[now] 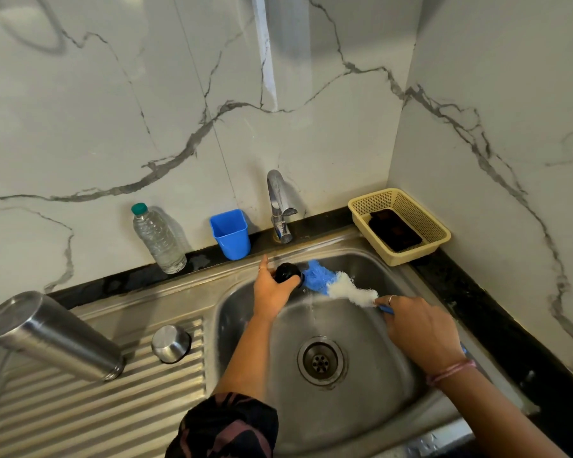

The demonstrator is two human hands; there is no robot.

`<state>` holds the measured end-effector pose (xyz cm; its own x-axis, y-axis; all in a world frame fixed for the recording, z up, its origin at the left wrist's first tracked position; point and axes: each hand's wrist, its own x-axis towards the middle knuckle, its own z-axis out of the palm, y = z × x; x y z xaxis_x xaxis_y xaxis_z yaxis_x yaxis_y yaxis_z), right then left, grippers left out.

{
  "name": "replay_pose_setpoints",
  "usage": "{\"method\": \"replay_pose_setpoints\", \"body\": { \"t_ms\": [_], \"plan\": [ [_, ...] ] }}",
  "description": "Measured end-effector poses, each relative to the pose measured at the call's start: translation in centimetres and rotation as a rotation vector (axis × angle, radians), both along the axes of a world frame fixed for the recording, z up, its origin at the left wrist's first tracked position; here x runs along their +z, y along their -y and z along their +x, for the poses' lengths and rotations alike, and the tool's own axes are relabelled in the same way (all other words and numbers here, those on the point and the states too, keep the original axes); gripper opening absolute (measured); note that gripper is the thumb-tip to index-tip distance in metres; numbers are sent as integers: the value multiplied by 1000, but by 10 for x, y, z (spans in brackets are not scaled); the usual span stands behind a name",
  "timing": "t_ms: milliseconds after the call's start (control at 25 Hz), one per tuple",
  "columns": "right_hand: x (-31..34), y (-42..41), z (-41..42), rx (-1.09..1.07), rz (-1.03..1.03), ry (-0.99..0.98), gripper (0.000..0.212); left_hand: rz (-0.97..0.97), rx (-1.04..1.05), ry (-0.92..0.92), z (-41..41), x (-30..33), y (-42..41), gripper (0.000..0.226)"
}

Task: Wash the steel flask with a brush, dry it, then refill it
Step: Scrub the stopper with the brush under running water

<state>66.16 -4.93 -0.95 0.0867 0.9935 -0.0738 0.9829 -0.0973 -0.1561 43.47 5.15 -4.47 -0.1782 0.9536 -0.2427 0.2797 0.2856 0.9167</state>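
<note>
From where I sit, my left hand (272, 287) has its fingers curled round a small black stopper (287, 272) held over the sink (391, 385), and my right hand (420, 328) grips the blue handle of the bottle brush (341, 285), whose blue and white bristles touch the stopper under a thin stream from the tap (278, 206). The steel flask (52, 335) itself stands mouth-down on the ribbed drainboard at the left, well apart from both hands, with its steel cap (171, 343) just beside it. I judge the main risks to be these: the wet stopper may slip from my fingers and drop toward the drain (321, 360); a careless elbow could topple the upended flask, which looks tall and narrow-footed; and splashing may wet the bench. My count: one flask, one steel cap, one stopper, one brush, one tap, one clear water bottle (158, 239) with a green lid, one blue cup (230, 234), and one cream basket (440, 233) holding one dark object I cannot identify.
</note>
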Motion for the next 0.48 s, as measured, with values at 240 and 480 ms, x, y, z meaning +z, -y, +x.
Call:
{"method": "replay_pose_setpoints", "body": {
  "t_ms": [240,480],
  "plan": [
    [-2,16,6,39,46,-100,32,-22,147,114,-6,-11,49,91],
    [-3,30,10,84,44,-110,32,11,165,200,-1,-19,86,96]
  ]
}}
